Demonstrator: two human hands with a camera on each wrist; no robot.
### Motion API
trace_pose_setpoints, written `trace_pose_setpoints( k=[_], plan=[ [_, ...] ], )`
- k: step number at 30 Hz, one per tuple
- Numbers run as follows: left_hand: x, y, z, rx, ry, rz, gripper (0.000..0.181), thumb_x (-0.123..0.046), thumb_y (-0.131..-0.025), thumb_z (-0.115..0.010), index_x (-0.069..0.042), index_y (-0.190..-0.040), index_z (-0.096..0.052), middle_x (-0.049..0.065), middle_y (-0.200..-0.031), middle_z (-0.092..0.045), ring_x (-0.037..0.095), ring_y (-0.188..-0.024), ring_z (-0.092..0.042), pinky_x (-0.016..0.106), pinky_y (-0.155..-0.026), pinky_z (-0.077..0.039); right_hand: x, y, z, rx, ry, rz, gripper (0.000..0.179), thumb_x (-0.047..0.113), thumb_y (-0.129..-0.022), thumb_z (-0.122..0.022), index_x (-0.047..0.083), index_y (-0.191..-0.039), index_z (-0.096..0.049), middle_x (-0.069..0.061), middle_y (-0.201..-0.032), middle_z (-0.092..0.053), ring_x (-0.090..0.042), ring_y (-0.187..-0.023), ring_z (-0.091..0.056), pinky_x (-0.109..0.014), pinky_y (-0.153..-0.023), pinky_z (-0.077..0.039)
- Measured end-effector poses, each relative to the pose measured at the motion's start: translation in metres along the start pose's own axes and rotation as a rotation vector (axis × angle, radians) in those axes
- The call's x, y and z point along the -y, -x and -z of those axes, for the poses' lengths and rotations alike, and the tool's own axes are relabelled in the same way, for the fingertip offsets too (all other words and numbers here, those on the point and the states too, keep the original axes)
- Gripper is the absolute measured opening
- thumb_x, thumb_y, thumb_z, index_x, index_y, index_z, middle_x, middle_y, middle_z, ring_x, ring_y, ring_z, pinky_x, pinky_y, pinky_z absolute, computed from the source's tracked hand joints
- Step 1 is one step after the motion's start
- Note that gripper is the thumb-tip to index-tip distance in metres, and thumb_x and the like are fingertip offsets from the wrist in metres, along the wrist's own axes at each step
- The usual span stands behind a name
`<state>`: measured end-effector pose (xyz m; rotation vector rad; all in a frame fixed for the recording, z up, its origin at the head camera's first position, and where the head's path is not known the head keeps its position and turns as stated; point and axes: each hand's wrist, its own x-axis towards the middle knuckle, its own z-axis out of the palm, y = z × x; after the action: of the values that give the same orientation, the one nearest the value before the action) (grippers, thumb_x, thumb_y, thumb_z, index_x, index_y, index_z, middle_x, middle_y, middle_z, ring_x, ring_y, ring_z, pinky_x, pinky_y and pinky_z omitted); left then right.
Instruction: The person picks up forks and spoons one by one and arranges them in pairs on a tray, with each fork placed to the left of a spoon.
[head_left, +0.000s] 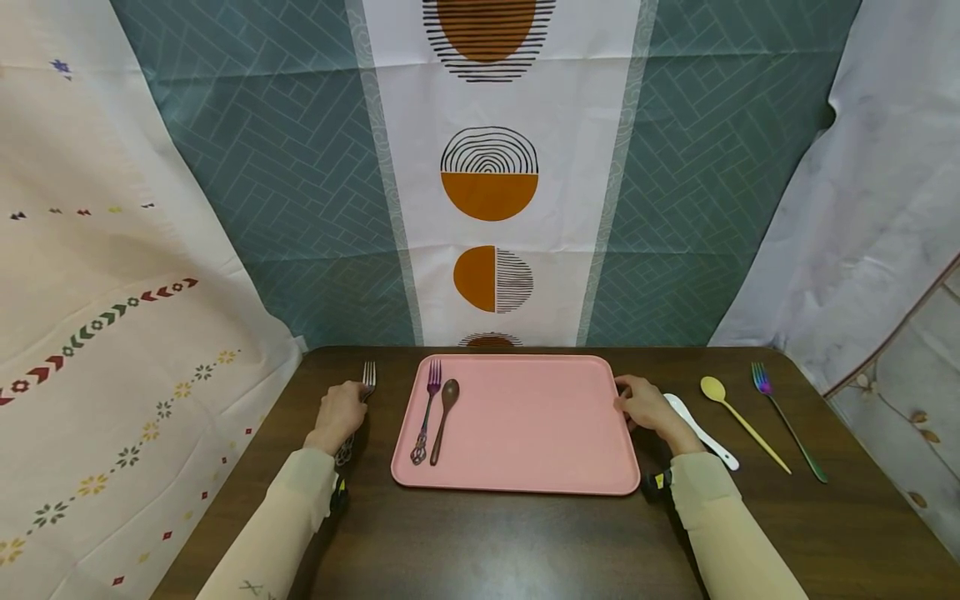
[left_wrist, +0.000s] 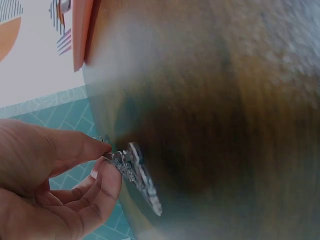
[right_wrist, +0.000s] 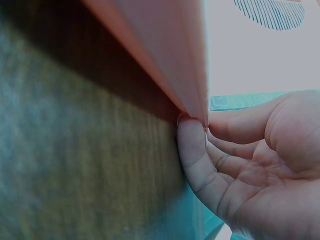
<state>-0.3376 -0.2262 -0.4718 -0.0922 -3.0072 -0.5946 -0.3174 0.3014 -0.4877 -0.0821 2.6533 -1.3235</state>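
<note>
My left hand [head_left: 341,412] pinches a silver fork [head_left: 369,375] between thumb and fingers, left of the pink tray [head_left: 540,425]. Its tines point away, and its ornate handle [left_wrist: 137,175] shows beyond the fingertips in the left wrist view. On the tray's left side lie a purple-tined fork [head_left: 433,379] with an ornate handle and a dark brown spoon [head_left: 449,393]. My right hand [head_left: 651,408] grips the tray's right edge, fingertips [right_wrist: 191,137] pinching the rim in the right wrist view.
Right of my right hand lie a white spoon [head_left: 701,432], a yellow spoon [head_left: 714,389] and a fork [head_left: 763,382] with rainbow tines and a green handle. All rest on the dark wooden table [head_left: 510,542]. Patterned cloth [head_left: 510,192] hangs behind the far edge.
</note>
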Motion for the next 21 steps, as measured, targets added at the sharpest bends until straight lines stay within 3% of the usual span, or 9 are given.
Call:
trace_pose_setpoints(
  k=[21],
  plan=[
    [-0.017, 0.001, 0.002, 0.01, 0.039, -0.006, 0.037, 0.002, -0.095, -0.06, 0.003, -0.13, -0.069, 0.03, -0.131, -0.065, 0.048, -0.111, -0.066, 0.059, -0.087, -0.054, 0.001, 0.0, 0.0, -0.008, 0.011, -0.001, 0.055, -0.001, -0.099, -0.053, -0.017, -0.148, -0.036, -0.021, -0.095, -0.059, -0.022, -0.068, -0.067, -0.038, -0.061, -0.06]
  ],
)
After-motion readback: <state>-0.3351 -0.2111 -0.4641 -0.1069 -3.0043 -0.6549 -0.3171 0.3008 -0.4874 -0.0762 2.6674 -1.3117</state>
